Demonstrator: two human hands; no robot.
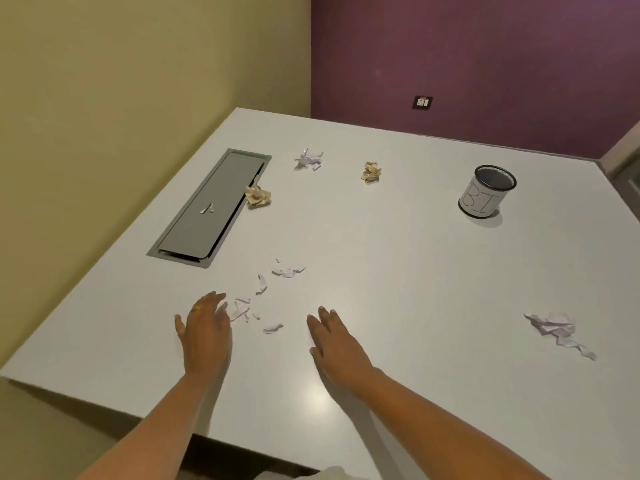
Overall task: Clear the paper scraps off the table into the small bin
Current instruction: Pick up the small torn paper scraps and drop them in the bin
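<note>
We have both hands out over the white table (pixel 398 271), palms down and fingers spread, and neither one is grasping anything. Our left hand (pixel 204 329), with a gold ring (pixel 196 308) on one finger, sits just left of a scatter of small torn scraps (pixel 263 299); its fingertips reach right up beside the nearest scrap, though we cannot tell whether they touch it. Our right hand (pixel 334 341) is flat and loose a little to the right of the same scatter, apart from every piece.

The small scraps lie in a loose trail between and beyond our hands. Further off, a tan crumpled ball (pixel 257 196) rests against the right edge of the grey hatch (pixel 207 209) sunk into the tabletop, and one tiny scrap (pixel 207 209) lies on the hatch lid itself. A pale crumpled ball (pixel 309 159) sits beyond that, and a second tan ball (pixel 371 172) lies to its right. A larger crumpled white sheet (pixel 556 330) lies well off to our right, near the front.

The small bin (pixel 487 191), a black mesh cup wrapped in white paper with letters on it, stands upright at the far right of the table, well apart from all the paper
</note>
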